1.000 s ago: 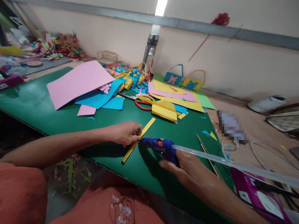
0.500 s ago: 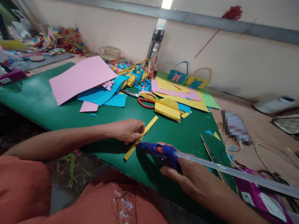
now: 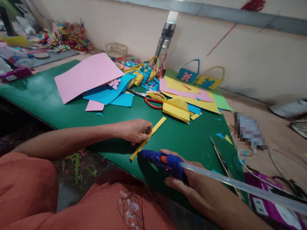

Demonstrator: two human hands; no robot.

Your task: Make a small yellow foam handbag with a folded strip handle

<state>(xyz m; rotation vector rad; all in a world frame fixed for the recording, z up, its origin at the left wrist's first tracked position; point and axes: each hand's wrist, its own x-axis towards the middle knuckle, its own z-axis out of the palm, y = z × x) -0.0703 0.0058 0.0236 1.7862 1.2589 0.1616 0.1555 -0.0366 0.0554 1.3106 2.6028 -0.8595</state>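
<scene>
My left hand (image 3: pixel 136 131) is closed around the middle of a folded yellow paper strip (image 3: pixel 158 126), which lies slantwise on the green tabletop (image 3: pixel 115 118). My right hand (image 3: pixel 195 180) grips a blue hot glue gun (image 3: pixel 174 163) with an orange part on its body and a small red light. Its nozzle is beside the strip's near end; whether it touches the paper, I cannot tell. A long clear glue stick (image 3: pixel 240 183) sticks out of the gun's back. Beyond the strip lie a folded yellow paper piece (image 3: pixel 176 111) and red-and-yellow-handled scissors (image 3: pixel 153 101).
Pink sheets (image 3: pixel 88 75) and blue paper (image 3: pixel 107 92) lie at the left. Small paper bags (image 3: pixel 188 75) lean by the wall. Tweezers (image 3: pixel 222 161) rest at the right, near a purple device (image 3: pixel 266 191) and a white cable (image 3: pixel 275 159). A bottle (image 3: pixel 165 40) stands behind.
The glue gun's nozzle has slid along the strip toward its near end, closer to me. My left hand stays on the strip. The whole view has shifted slightly.
</scene>
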